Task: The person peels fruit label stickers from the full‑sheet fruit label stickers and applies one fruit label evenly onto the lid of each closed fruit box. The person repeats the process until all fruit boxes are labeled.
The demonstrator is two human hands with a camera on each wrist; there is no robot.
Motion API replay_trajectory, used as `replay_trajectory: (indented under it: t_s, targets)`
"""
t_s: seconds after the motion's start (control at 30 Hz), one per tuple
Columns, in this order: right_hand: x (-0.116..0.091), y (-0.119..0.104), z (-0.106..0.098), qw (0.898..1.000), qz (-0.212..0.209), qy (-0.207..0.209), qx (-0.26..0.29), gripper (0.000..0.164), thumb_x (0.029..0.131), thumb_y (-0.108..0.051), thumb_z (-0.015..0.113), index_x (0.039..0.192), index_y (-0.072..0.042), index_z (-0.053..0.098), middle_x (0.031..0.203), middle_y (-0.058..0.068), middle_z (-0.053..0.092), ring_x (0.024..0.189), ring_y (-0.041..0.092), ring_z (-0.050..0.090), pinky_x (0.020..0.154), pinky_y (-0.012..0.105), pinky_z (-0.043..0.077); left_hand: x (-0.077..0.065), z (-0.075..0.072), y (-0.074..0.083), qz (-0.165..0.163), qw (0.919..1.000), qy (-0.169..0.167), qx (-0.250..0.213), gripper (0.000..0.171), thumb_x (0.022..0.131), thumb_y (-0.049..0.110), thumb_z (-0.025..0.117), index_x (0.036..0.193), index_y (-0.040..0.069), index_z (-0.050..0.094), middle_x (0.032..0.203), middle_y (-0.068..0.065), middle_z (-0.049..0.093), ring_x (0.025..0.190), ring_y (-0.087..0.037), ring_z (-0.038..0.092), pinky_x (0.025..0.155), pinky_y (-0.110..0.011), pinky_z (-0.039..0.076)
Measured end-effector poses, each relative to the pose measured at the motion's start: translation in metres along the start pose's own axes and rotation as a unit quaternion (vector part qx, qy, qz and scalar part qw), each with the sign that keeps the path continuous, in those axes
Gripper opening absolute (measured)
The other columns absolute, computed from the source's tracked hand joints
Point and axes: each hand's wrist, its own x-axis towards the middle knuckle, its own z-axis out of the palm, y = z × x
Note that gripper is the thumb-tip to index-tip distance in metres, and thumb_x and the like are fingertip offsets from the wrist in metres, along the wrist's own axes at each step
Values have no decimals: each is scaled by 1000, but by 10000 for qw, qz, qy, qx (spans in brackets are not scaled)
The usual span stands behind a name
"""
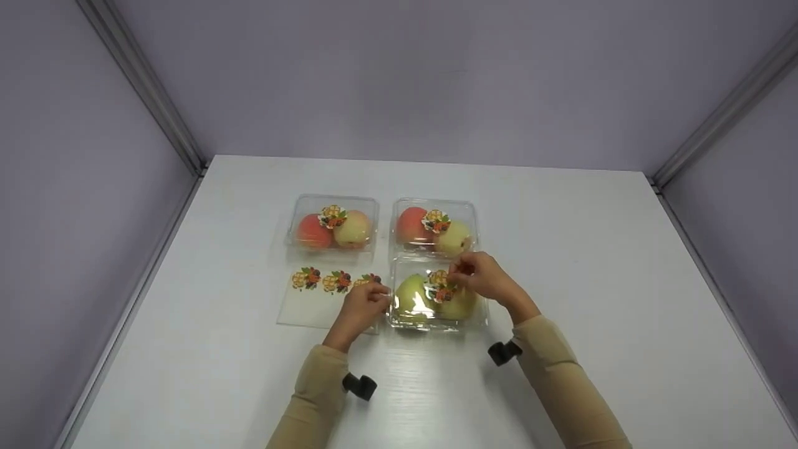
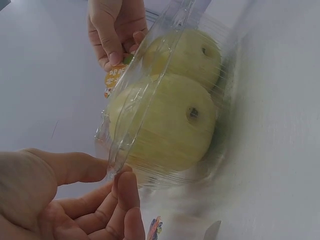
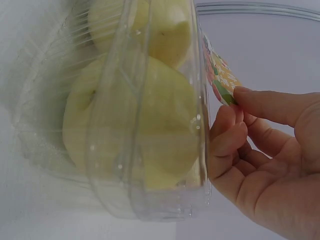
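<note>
A clear plastic fruit box [image 1: 399, 324] with two yellow-green pears [image 2: 160, 120] inside stands at the front right of the group, lid down. My left hand [image 1: 361, 308] pinches the rim at its left side between thumb and fingers, as the left wrist view shows. Over the lid, my right hand [image 1: 492, 280] pinches the edge of a round fruit-print sticker [image 3: 220, 75] between thumb and forefinger. In the right wrist view the far part of the sticker lies against or very near the lid; contact is hard to tell.
Left of this box lies a white sticker sheet [image 1: 305, 312] with several fruit stickers [image 1: 336, 282] along its upper part. Behind stand two more clear boxes, the left box [image 1: 299, 209] and the right box [image 1: 467, 212], each with two fruits and a sticker on its lid.
</note>
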Motion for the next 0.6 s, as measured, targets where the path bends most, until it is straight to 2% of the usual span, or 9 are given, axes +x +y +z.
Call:
replay_trajectory:
  t_s: [0.37,0.6]
  targets:
    - [3,-1,2,9995,194,-2,-248,9,87,-3,63,86,5,65,79,10,63,68,8,49,62,21,44,0,1,-1,-12,10000,16,-70,20,88,4,61,104,-7,66,97,-23,70,79,-15,65,69,-24,53]
    - [6,0,3,9984,95,31,-557,10,87,-3,61,83,5,66,77,12,64,65,7,48,59,20,42,0,1,-2,24,10000,40,-55,22,87,5,61,105,-7,66,99,-24,70,81,-17,66,70,-25,54]
